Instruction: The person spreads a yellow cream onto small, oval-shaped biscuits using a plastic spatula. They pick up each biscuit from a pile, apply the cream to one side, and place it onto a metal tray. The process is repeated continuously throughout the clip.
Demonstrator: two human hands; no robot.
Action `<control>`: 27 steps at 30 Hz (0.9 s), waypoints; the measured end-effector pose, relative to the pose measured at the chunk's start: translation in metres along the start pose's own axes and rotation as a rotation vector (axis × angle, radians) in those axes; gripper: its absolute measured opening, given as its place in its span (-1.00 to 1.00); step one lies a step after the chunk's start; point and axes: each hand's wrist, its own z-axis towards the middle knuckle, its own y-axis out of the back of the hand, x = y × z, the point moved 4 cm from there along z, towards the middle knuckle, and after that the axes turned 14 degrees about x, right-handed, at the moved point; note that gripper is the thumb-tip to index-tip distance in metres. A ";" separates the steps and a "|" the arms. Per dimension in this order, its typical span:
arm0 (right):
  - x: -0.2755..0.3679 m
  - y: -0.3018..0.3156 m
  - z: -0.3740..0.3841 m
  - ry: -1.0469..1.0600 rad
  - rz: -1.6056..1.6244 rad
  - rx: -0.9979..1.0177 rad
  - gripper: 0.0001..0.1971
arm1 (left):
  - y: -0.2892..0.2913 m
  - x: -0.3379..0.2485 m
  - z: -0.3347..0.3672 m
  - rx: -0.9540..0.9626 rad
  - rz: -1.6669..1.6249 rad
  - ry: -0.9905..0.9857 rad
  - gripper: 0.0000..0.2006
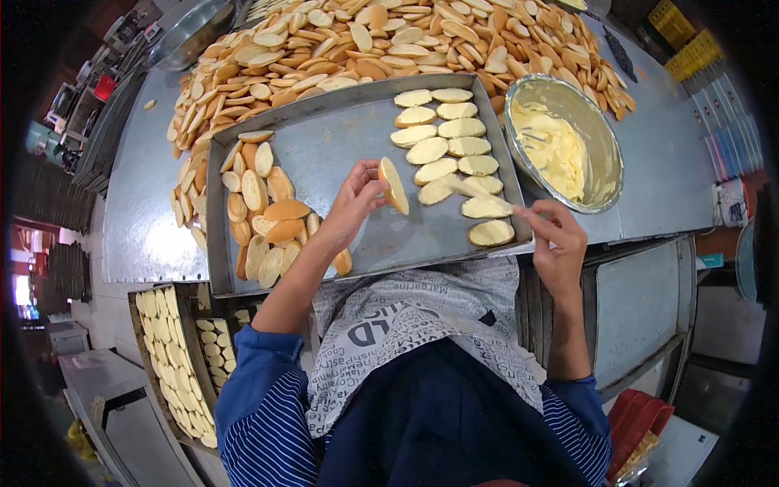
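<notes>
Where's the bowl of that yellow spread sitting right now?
In the head view, the metal bowl stands on the table at the person's right, just beside the baking tray, beyond the right hand.

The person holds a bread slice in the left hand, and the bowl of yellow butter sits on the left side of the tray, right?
Not quite. The head view shows the bowl of yellow butter on the right side of the tray. The left hand does hold a bread slice.

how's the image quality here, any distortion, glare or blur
Head view: strong fisheye, so the metal tray edges bow and the corners go black. Light is soft and even, with mild glare on the butter bowl rim. The left hand holding a bread slice is sharp; the right hand is sharp too, but the tool at its fingertips is smeared.
</notes>
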 end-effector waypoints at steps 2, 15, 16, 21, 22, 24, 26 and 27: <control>-0.012 0.006 -0.007 -0.042 0.038 -0.071 -0.49 | -0.006 0.009 0.002 0.053 0.088 0.044 -0.66; -0.039 0.019 -0.035 -0.176 0.063 -0.224 -0.56 | -0.045 0.035 0.009 0.100 0.986 0.003 -0.56; -0.039 0.019 -0.035 -0.172 0.058 -0.228 -0.56 | -0.048 0.034 0.011 0.072 1.052 -0.037 -0.55; -0.045 0.022 -0.032 -0.201 0.064 -0.244 -0.59 | -0.060 0.029 0.022 -0.042 1.275 -0.107 -0.52; -0.048 0.025 -0.029 -0.209 0.038 -0.263 -0.60 | -0.061 0.028 0.024 -0.042 1.270 -0.099 -0.51; -0.055 0.035 -0.023 -0.219 -0.011 -0.296 -0.63 | -0.061 0.024 0.026 -0.050 1.259 -0.080 -0.48; -0.064 0.047 -0.015 -0.275 -0.086 -0.308 -0.65 | -0.057 0.013 0.024 -0.106 1.243 -0.153 -0.55; -0.070 0.055 -0.010 -0.299 -0.121 -0.312 -0.66 | -0.054 0.007 0.022 -0.138 1.237 -0.188 -0.59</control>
